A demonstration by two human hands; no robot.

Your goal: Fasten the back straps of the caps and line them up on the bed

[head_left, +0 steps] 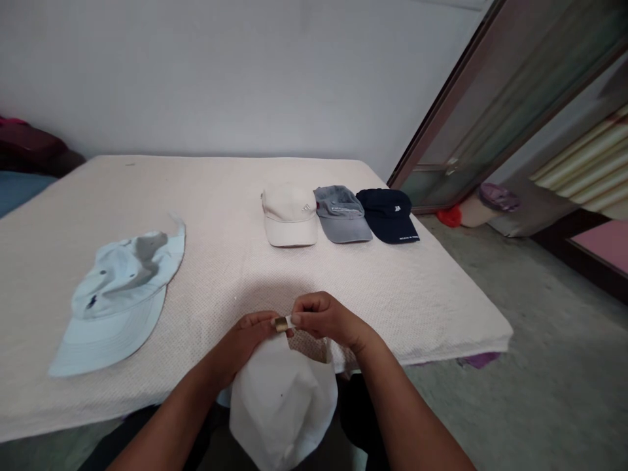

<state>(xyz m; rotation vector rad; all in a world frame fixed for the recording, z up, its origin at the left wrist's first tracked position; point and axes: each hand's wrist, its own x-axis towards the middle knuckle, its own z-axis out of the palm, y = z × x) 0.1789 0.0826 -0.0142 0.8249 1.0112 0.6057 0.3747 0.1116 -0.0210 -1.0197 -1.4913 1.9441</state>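
Note:
A white baseball cap hangs at the table's front edge, its back opening facing the table. My left hand is closed on the cap's back strap, beside a brass-coloured buckle. With thumb and fingers pinched, my right hand grips the pale strap end just right of the buckle. The cap's brim is hidden from view. On the table to the left lies a light blue cap with a small dark emblem, its strap loose at the back.
At the back of the cloth-covered table sit a cream cap, a grey-blue cap and a navy cap in a row. A wall stands behind. On the floor at right are a bin and a red object.

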